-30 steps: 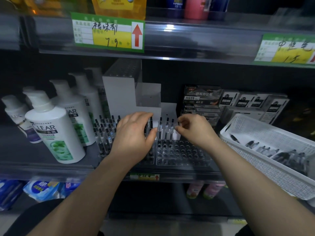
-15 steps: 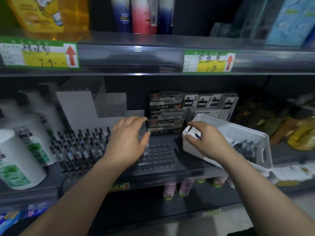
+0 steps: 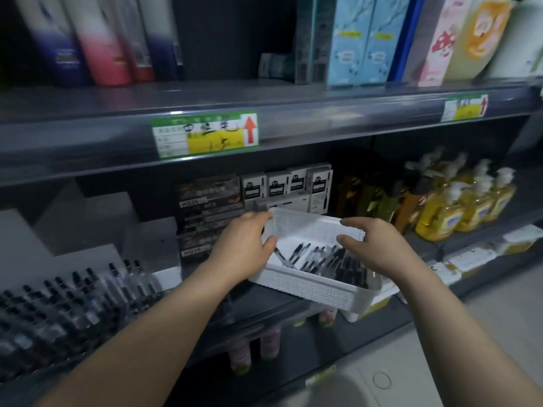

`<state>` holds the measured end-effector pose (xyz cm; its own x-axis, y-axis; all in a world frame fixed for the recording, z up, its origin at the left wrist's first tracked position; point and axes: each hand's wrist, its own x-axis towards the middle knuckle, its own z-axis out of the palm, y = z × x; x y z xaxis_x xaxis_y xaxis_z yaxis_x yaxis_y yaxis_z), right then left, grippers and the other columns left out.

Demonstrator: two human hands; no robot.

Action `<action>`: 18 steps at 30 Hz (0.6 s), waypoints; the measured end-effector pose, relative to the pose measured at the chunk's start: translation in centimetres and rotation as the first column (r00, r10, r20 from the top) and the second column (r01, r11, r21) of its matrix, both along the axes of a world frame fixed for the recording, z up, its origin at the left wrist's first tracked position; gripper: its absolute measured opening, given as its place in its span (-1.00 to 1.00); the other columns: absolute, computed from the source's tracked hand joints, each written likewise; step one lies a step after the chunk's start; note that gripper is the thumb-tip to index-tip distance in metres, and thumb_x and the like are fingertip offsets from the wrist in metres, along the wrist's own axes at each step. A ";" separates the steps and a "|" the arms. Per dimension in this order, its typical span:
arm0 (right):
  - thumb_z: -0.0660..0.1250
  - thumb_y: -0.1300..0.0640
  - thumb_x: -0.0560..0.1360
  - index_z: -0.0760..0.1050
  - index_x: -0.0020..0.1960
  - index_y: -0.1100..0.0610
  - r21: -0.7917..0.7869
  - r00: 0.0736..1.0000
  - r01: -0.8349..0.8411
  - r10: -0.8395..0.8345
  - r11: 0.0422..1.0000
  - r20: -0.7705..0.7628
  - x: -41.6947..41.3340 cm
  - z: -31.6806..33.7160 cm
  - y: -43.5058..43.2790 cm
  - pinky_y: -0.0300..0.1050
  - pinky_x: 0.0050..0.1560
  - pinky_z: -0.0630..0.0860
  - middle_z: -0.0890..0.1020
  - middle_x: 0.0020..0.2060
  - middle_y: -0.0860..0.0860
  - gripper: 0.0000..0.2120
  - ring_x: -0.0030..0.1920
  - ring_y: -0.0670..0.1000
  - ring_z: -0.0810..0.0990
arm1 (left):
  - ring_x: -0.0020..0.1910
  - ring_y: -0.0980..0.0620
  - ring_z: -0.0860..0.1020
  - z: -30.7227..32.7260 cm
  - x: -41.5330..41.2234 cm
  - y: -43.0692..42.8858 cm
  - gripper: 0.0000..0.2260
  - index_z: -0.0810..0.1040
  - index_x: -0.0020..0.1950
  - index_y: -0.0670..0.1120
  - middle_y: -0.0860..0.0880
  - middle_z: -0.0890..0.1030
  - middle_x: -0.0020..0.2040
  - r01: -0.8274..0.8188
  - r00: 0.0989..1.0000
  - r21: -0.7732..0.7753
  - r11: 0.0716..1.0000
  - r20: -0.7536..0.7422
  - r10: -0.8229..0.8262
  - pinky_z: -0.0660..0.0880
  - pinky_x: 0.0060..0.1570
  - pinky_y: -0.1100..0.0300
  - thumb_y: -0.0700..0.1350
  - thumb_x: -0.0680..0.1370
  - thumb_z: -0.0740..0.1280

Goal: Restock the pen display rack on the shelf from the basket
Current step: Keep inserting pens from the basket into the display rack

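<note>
Left hand (image 3: 244, 240) and right hand (image 3: 371, 245) each have their grip closed on a side wall of the white basket (image 3: 308, 289). It's perched on the shelf (image 3: 258, 301) edge, and I'm guessing they want its pens (image 3: 323, 259) nearer the pen display rack (image 3: 73, 304).

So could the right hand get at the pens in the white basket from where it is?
Probably yes. The basket is open on top, the right hand is over its far right rim, and the pens lie just below it with nothing covering them. The left hand is at the left rim.

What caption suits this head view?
Left hand and right hand at a white basket of pens near the pen rack.
</note>
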<state>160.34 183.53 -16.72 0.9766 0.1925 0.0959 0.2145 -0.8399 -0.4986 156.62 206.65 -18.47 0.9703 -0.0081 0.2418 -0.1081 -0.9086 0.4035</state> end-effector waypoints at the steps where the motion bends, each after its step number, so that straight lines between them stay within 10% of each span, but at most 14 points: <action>1: 0.29 -0.07 0.55 0.41 0.40 0.00 0.006 1.000 0.015 -0.015 1.000 -0.015 0.3 -0.2 -0.5 -0.16 -0.06 0.42 0.55 0.28 -0.02 -0.56 0.00 -0.01 0.58 | 0.28 -0.05 0.47 -0.2 1.1 -0.5 -0.54 0.36 0.46 -0.05 -0.07 0.48 0.35 0.014 0.999 -0.003 1.000 -0.045 -0.014 0.41 0.24 0.13 0.04 0.58 0.28; 14: 0.27 -0.14 0.54 0.30 0.47 0.01 -0.033 0.987 0.049 -0.054 0.998 -0.152 2.8 -2.6 -5.3 -0.05 0.22 0.42 0.37 0.44 0.01 -0.45 0.36 0.06 0.41 | 0.41 -0.12 0.37 -4.7 11.7 -4.0 -0.12 0.10 0.56 -0.13 -0.11 0.25 0.53 -0.014 0.775 0.085 0.996 -0.628 0.065 0.37 0.22 0.10 0.28 0.43 0.39; 18: 0.25 -0.12 0.55 0.09 0.55 0.03 -0.031 0.972 0.056 -0.062 0.998 -0.228 3.2 -3.1 -5.9 -0.08 0.14 0.42 0.38 0.42 0.07 -0.34 0.34 0.09 0.42 | -0.24 -0.04 0.60 -5.7 12.9 -6.2 -0.31 0.31 0.25 -0.16 -0.14 0.65 -0.12 -0.076 0.779 -0.084 0.994 -0.628 0.007 0.55 -0.25 0.08 0.16 0.35 0.54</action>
